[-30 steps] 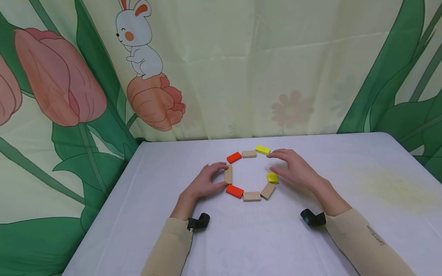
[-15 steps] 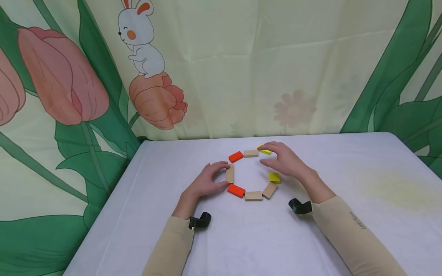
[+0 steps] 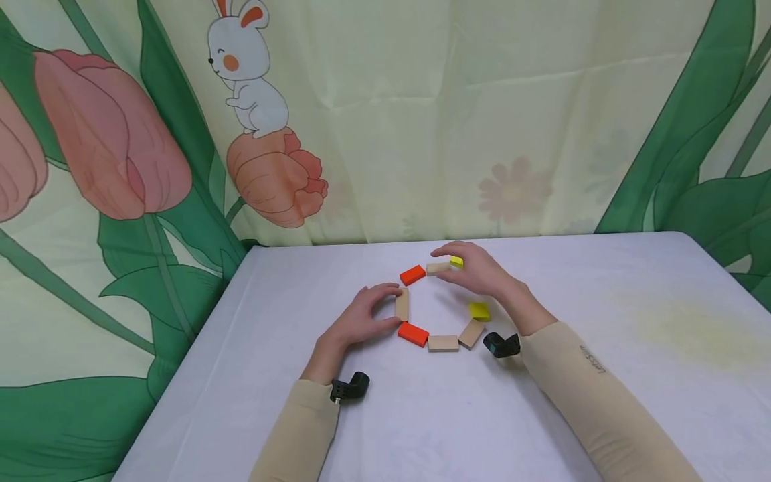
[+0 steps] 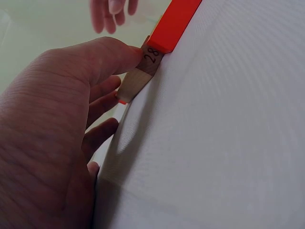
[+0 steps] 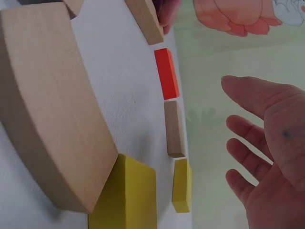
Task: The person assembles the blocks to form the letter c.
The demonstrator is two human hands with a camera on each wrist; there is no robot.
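Left hand (image 3: 361, 318) is curled round the wood block (image 3: 401, 304) on the left side of the ring, thumb and fingers pinching its two ends, with the near red block (image 3: 413, 333) touching right below it. Right hand (image 3: 476, 271) is spread and relaxed, holding nothing, hovering over the far side of the ring above the far wood block (image 3: 438, 269) and the far yellow block (image 3: 457, 262)

If you're tidying a ring like this, I'd say keep that left pinch steady as an anchor so the neighbours don't drift, and bring the right hand's fingertips down flat on one block at a time, nudging rather than lifting. The gap on the right, between the far yellow block and the near yellow block (image 3: 479, 310), looks like the loose spot, so go light there or the whole chain shifts on the counter (image 3: 602, 402)

Stuff that's hard to make out: the right hand covers most of the far yellow block from the head view, so can't tell if the fingers actually touch it. The right wrist view suggests they're clear of it. The left wrist view is mostly palm, with just a "28" on the wood block's end
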